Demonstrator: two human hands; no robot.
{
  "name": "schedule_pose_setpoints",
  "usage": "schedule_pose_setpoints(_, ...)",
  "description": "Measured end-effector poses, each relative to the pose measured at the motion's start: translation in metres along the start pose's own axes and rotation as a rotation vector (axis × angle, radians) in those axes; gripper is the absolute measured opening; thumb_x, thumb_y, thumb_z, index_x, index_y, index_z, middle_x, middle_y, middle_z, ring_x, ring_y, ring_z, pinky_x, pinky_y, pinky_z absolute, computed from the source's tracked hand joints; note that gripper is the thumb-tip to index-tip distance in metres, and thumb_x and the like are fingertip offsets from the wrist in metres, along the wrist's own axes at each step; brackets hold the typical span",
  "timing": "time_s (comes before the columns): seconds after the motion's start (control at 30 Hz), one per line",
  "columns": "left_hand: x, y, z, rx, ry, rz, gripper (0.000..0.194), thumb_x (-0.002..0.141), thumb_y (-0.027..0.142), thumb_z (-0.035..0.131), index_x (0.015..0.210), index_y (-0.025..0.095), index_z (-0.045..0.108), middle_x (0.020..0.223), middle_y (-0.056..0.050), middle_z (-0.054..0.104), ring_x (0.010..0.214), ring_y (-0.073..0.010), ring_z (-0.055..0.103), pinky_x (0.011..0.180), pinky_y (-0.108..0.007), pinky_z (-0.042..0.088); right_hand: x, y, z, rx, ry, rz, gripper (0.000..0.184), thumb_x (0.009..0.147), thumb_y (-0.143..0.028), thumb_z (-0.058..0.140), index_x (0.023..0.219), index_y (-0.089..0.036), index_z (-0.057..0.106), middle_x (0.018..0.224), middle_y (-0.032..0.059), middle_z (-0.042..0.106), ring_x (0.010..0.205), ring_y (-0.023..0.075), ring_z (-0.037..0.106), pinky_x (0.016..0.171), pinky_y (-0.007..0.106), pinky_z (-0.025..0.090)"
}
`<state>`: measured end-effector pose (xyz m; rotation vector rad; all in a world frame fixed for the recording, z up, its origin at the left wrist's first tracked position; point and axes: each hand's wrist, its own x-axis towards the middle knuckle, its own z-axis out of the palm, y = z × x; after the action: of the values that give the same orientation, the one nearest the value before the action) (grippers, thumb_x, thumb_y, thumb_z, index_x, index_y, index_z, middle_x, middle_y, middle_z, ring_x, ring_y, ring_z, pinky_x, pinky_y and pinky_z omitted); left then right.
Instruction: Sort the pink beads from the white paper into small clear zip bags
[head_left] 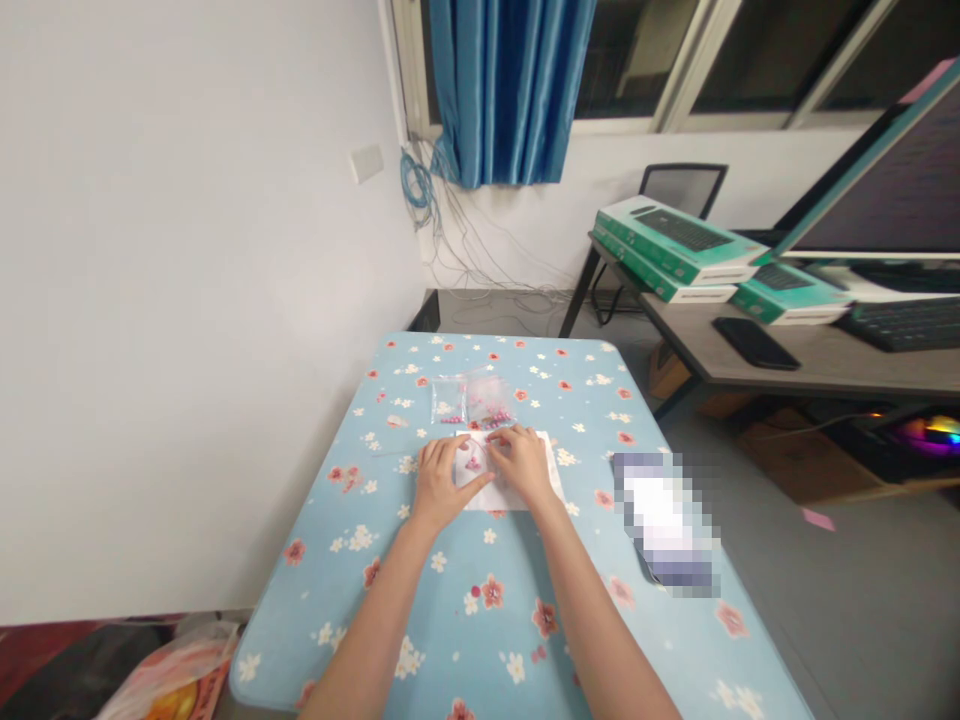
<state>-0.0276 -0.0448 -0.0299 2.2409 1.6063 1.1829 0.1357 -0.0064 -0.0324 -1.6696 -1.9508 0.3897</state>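
My left hand (441, 483) rests at the left side of a white paper sheet (553, 492), its thumb stretched across the sheet and apart from the other fingers. My right hand (523, 464) is over the sheet's right part. Its thumb and index finger come together near the upper middle; whatever they pinch is too small to make out. Between the hands, a small cluster of pink beads (473, 463) lies on the paper. A faint thin line runs left of my left hand across the tablecloth. Just beyond the paper are clear plastic bags (448, 392) with pink beads (496, 414).
A floral blue cloth (442, 620) covers the table. A blurred-out phone-like object (666, 520) lies at its right edge. To the right, a desk (697, 345) bears green keyboard boxes (675, 240), a black phone (756, 343) and a monitor (885, 180). A white wall (187, 300) borders the left.
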Motion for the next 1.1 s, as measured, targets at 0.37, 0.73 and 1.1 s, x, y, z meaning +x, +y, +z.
schedule_pose_setpoints(0.37, 0.000, 0.000, 0.000, 0.000, 0.003, 0.010, 0.052, 0.073, 0.044, 0.070, 0.117, 0.021, 0.051, 0.100, -0.005, 0.064, 0.094, -0.0229, 0.055, 0.087, -0.037, 0.040, 0.004, -0.005, 0.000, -0.065, 0.023, 0.021, 0.015, 0.080, -0.026, 0.057, 0.092, -0.024, 0.067, 0.085, 0.0059, 0.066, 0.083, 0.0226, 0.052, 0.073, 0.033, 0.032)
schedule_pose_setpoints(0.73, 0.000, -0.001, 0.001, -0.003, 0.018, 0.018, 0.054, 0.072, 0.045, 0.071, 0.116, 0.021, 0.052, 0.100, -0.005, 0.065, 0.093, -0.0231, 0.055, 0.086, -0.037, 0.040, 0.002, -0.006, -0.004, 0.069, 0.002, 0.063, 0.016, 0.081, -0.028, 0.054, 0.086, -0.022, 0.067, 0.086, 0.0049, 0.065, 0.084, 0.0216, 0.053, 0.076, 0.032, 0.035)
schedule_pose_setpoints(1.1, -0.001, -0.001, 0.001, -0.015, -0.006, 0.005, 0.054, 0.072, 0.042, 0.071, 0.118, 0.021, 0.050, 0.100, -0.005, 0.064, 0.094, -0.0229, 0.054, 0.086, -0.037, 0.039, -0.014, -0.006, -0.021, 0.798, -0.001, 0.052, 0.018, 0.078, -0.036, 0.062, 0.082, -0.019, 0.065, 0.077, 0.0022, 0.062, 0.073, 0.0165, 0.054, 0.073, 0.029, 0.042)
